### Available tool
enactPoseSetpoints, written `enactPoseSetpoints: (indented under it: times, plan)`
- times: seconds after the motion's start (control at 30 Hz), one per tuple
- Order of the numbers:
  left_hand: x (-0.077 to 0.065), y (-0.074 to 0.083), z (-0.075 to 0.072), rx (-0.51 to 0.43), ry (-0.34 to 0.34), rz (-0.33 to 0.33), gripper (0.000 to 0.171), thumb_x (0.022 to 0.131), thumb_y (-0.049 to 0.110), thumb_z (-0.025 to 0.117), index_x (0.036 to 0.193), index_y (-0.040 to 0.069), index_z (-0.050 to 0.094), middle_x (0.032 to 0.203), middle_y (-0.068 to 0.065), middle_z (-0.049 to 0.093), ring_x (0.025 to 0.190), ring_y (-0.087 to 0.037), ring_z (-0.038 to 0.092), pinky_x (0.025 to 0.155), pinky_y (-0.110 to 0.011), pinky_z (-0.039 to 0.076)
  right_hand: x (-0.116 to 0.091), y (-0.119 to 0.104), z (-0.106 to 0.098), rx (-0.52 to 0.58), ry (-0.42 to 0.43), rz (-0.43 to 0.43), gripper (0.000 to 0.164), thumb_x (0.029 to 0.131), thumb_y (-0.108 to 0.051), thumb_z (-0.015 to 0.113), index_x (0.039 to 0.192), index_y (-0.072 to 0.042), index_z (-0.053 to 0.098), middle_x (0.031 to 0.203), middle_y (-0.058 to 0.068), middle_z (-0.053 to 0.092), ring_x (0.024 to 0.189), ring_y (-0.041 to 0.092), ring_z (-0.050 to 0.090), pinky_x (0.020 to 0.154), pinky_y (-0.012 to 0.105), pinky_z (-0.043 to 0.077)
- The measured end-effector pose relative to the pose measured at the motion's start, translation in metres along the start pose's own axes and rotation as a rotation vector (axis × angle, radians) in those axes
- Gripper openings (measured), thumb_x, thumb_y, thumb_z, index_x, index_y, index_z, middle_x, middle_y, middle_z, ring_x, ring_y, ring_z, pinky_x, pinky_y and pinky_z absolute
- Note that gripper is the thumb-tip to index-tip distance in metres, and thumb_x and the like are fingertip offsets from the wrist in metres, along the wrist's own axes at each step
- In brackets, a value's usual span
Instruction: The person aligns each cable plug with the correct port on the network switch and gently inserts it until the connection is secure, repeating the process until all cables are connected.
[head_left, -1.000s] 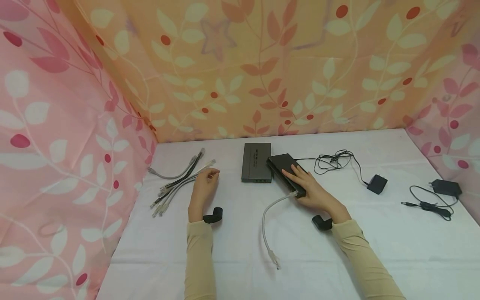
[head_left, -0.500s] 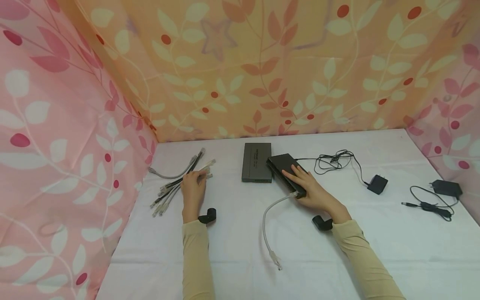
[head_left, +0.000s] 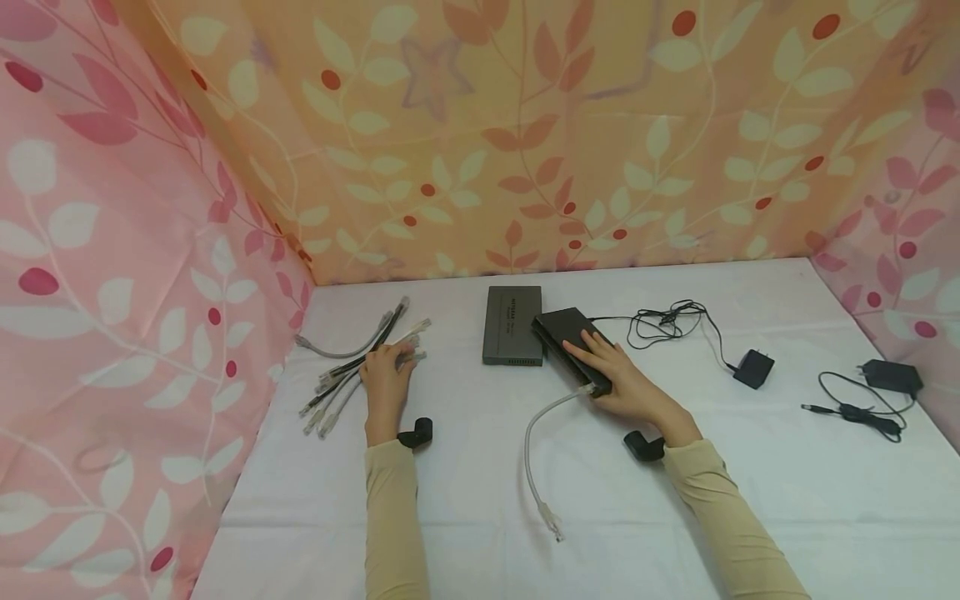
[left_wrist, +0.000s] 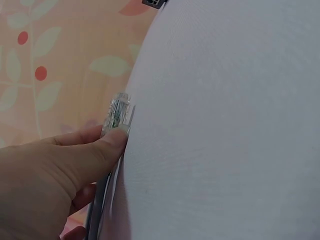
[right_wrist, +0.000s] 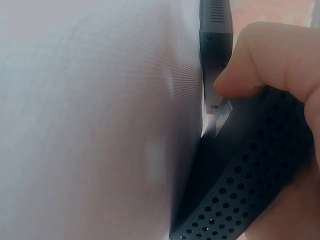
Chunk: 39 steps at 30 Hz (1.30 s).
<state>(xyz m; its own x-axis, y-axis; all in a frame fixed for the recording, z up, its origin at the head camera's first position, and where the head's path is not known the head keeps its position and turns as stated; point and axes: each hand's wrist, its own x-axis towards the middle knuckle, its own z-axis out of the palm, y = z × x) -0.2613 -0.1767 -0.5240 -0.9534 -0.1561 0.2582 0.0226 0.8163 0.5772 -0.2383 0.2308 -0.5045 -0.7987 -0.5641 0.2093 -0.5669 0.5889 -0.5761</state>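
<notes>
In the head view my left hand (head_left: 386, 379) is over a bunch of grey and black network cables (head_left: 330, 392) on the left of the white table. The left wrist view shows thumb and finger pinching one cable just behind its clear plug (left_wrist: 119, 110). My right hand (head_left: 630, 379) grips a black router-like box (head_left: 566, 321), tilted against a flat dark grey network switch (head_left: 513, 325). A perforated side (right_wrist: 245, 185) of the box shows in the right wrist view, the thumb (right_wrist: 240, 75) over its edge. A grey network cable (head_left: 528, 450) hangs from the box's near end.
From the black box a thin black cord (head_left: 663, 321) runs to a power adapter (head_left: 753, 368). Farther right lies a second adapter (head_left: 891, 375) with its cord bundled. Patterned curtains (head_left: 450, 167) stand behind and at both sides of the table.
My left hand has moved left onto the bunch and now pinches a cable; that cable's near end has shifted slightly right. The right hand and the black box have stayed put.
</notes>
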Motion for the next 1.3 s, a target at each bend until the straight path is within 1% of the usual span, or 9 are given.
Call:
enactPoseSetpoints:
  times: [0.13,0.23,0.37,0.47,0.57,0.67,0.87,1.07,1.3]
  plan:
    - [0.000,0.000,0.002,-0.014,0.014,0.035,0.020,0.083,0.021,0.070,0.101,0.013,0.068,0.107,-0.009,0.060,0.106,-0.033,0.046,0.098,-0.054,0.024,0.000,0.001,0.001,0.002,0.010,-0.006,0.090,0.066,0.003,0.069,0.145,-0.023,0.033,0.152,0.022,0.016,0.137,0.047,0.011,0.098,0.073,0.007]
    - [0.000,0.002,0.002,-0.056,0.018,0.044,0.020,0.083,0.021,0.069,0.102,0.012,0.068,0.104,-0.008,0.060,0.100,-0.030,0.050,0.093,-0.048,0.033,0.000,0.001,0.001,0.002,0.012,-0.007,0.091,0.066,0.004,0.069,0.145,-0.023,0.033,0.152,0.022,0.016,0.137,0.046,0.011,0.099,0.072,0.007]
    - [0.000,0.005,0.002,-0.129,0.002,0.026,0.022,0.086,0.021,0.066,0.106,0.011,0.065,0.103,-0.004,0.058,0.094,-0.023,0.054,0.081,-0.040,0.044,0.000,0.000,0.000,-0.001,0.009,-0.002,0.091,0.066,0.004,0.070,0.145,-0.024,0.032,0.152,0.021,0.015,0.138,0.045,0.011,0.100,0.072,0.007]
    - [-0.001,0.009,0.001,-0.165,-0.009,0.015,0.023,0.088,0.022,0.063,0.109,0.011,0.063,0.104,-0.003,0.058,0.094,-0.021,0.056,0.079,-0.037,0.047,0.000,0.000,0.000,-0.006,0.011,0.000,0.092,0.066,0.003,0.070,0.145,-0.024,0.033,0.152,0.021,0.016,0.138,0.045,0.012,0.099,0.072,0.008]
    - [-0.001,0.013,0.000,-0.192,-0.021,0.033,0.023,0.089,0.022,0.062,0.109,0.010,0.062,0.104,-0.004,0.058,0.093,-0.022,0.056,0.078,-0.037,0.047,0.000,-0.001,0.001,-0.007,0.012,0.001,0.092,0.066,0.003,0.071,0.145,-0.024,0.033,0.152,0.021,0.016,0.138,0.045,0.012,0.099,0.072,0.008]
    - [-0.001,0.017,-0.001,-0.226,-0.049,0.049,0.021,0.091,0.021,0.060,0.109,0.010,0.061,0.102,-0.005,0.058,0.092,-0.022,0.055,0.076,-0.038,0.047,0.000,0.000,0.001,-0.004,0.016,-0.003,0.092,0.066,0.003,0.071,0.145,-0.023,0.033,0.152,0.022,0.016,0.137,0.046,0.012,0.099,0.072,0.008]
    - [0.002,0.025,-0.001,-0.278,-0.152,0.076,0.022,0.093,0.020,0.056,0.111,0.008,0.060,0.104,-0.008,0.057,0.092,-0.024,0.055,0.080,-0.039,0.047,-0.001,0.001,0.002,-0.003,0.009,-0.001,0.091,0.067,0.002,0.070,0.145,-0.025,0.032,0.152,0.021,0.015,0.138,0.045,0.011,0.100,0.071,0.007]
    - [0.003,0.035,0.000,-0.276,-0.236,0.089,0.023,0.094,0.025,0.054,0.112,0.011,0.059,0.105,-0.008,0.056,0.093,-0.023,0.055,0.082,-0.038,0.046,-0.001,0.002,0.002,-0.001,-0.001,0.001,0.091,0.068,0.000,0.070,0.145,-0.028,0.031,0.153,0.019,0.014,0.139,0.043,0.010,0.101,0.071,0.006]
    - [0.006,0.048,0.000,-0.275,-0.298,0.152,0.025,0.095,0.026,0.053,0.111,0.008,0.060,0.104,-0.009,0.059,0.091,-0.024,0.056,0.081,-0.037,0.047,-0.001,0.000,0.002,-0.017,0.005,-0.005,0.091,0.067,0.001,0.070,0.145,-0.027,0.031,0.153,0.020,0.015,0.139,0.044,0.011,0.100,0.071,0.007]
